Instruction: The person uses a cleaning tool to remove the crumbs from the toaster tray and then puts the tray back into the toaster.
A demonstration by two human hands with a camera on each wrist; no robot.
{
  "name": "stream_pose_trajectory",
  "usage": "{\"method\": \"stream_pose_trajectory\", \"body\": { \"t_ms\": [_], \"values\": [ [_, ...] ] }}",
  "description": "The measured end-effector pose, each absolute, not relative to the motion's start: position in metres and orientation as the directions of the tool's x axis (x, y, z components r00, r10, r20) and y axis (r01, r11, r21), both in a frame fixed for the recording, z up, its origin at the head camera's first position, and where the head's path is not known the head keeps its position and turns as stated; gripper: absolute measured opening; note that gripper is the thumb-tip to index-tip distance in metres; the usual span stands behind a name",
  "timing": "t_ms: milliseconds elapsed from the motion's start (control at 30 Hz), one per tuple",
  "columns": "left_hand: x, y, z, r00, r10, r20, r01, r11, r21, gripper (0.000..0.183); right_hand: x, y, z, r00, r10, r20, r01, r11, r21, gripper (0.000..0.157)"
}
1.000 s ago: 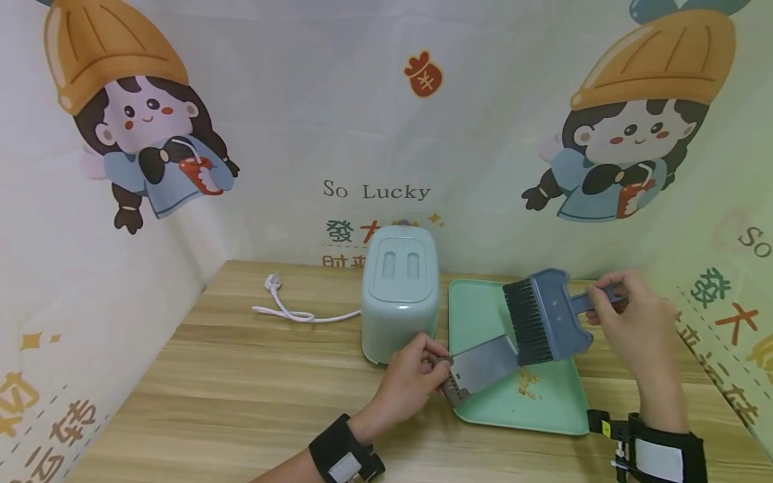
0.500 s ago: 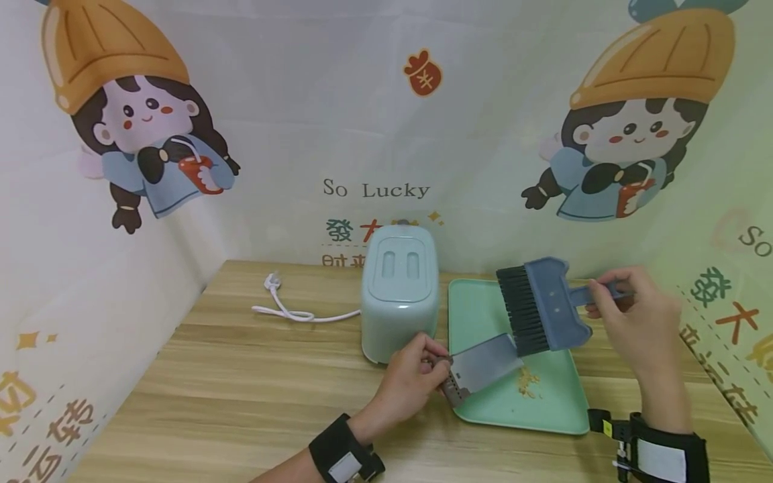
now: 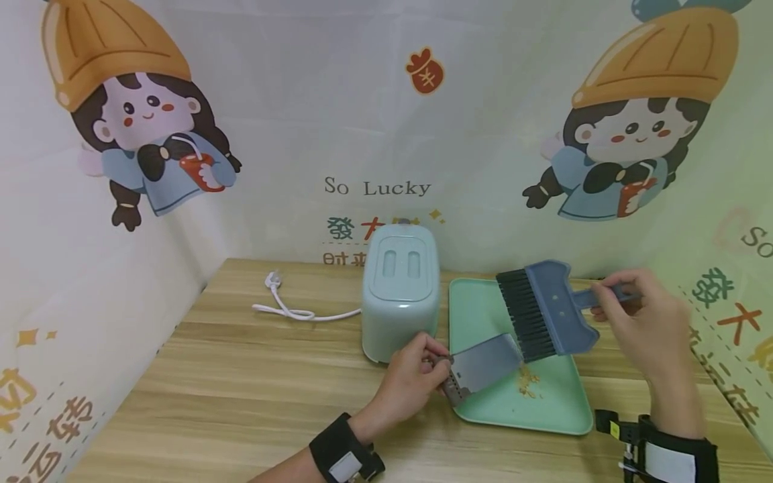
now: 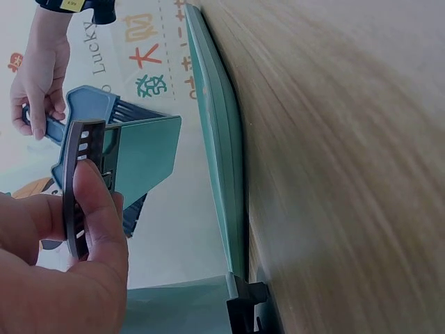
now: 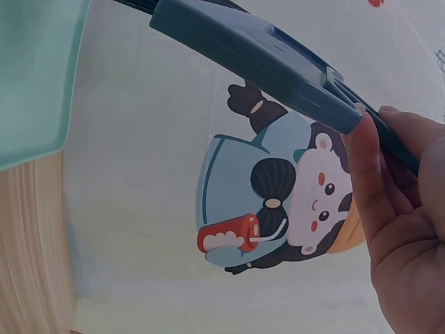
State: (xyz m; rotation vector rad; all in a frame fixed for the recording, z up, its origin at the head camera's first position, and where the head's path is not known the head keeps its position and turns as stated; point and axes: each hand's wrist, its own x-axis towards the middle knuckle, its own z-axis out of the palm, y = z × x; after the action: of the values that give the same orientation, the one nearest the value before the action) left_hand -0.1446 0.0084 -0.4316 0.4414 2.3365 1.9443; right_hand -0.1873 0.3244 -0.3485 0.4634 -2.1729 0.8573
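Note:
My left hand [image 3: 407, 382] pinches the dark, slotted end piece of a toaster crumb tray [image 3: 486, 363], a flat grey metal plate. The plate slants over the mint-green tray [image 3: 519, 416]. In the left wrist view, thumb and fingers grip both sides of that end piece. My right hand [image 3: 643, 329] holds a blue brush [image 3: 558, 308] by its thin handle. Its dark bristles overlap the plate's far end in the head view. In the right wrist view the handle lies between thumb and fingers. Small tan crumbs [image 3: 528, 384] lie on the green tray below the plate.
A pale green toaster [image 3: 398, 322] stands directly left of the tray, close behind my left hand. Its white cord [image 3: 296, 315] and plug lie to the left on the wooden table [image 3: 253, 396]. Printed cloth walls rise behind and at both sides.
The brush first rises slightly over the plate's end, then shifts a little right and down with my right hand. My left hand and the crumb tray stay in place.

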Motion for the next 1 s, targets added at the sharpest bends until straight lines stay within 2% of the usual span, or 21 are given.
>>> {"method": "stream_pose_trajectory", "body": {
  "t_ms": [100, 200, 333, 500, 733, 900, 1000],
  "values": [
    [-0.145, 0.008, -0.432, -0.958, 0.256, 0.13, 0.173, 0.155, 0.973, 0.011, -0.191, 0.321, -0.35, -0.643, -0.109, 0.758, -0.587, 0.705, -0.397, 0.022],
    [-0.145, 0.008, -0.433, -0.959, 0.252, 0.129, 0.17, 0.149, 0.974, 0.011, -0.192, 0.32, -0.352, -0.656, -0.145, 0.741, -0.599, 0.697, -0.394, 0.022],
    [-0.144, 0.008, -0.433, -0.959, 0.256, 0.126, 0.168, 0.151, 0.974, 0.011, -0.189, 0.323, -0.35, -0.659, -0.129, 0.741, -0.587, 0.704, -0.4, 0.022],
    [-0.145, 0.008, -0.433, -0.956, 0.265, 0.127, 0.173, 0.158, 0.972, 0.011, -0.186, 0.327, -0.346, -0.631, -0.08, 0.772, -0.578, 0.711, -0.399, 0.022],
    [-0.145, 0.008, -0.432, -0.958, 0.261, 0.121, 0.164, 0.148, 0.975, 0.011, -0.19, 0.322, -0.351, -0.653, -0.149, 0.742, -0.605, 0.691, -0.394, 0.022],
    [-0.144, 0.008, -0.432, -0.956, 0.266, 0.123, 0.166, 0.145, 0.976, 0.011, -0.188, 0.328, -0.35, -0.658, -0.088, 0.748, -0.558, 0.724, -0.406, 0.021],
    [-0.145, 0.008, -0.432, -0.956, 0.267, 0.122, 0.164, 0.14, 0.977, 0.011, -0.186, 0.329, -0.346, -0.644, -0.056, 0.763, -0.586, 0.678, -0.444, 0.02]
  ]
}}
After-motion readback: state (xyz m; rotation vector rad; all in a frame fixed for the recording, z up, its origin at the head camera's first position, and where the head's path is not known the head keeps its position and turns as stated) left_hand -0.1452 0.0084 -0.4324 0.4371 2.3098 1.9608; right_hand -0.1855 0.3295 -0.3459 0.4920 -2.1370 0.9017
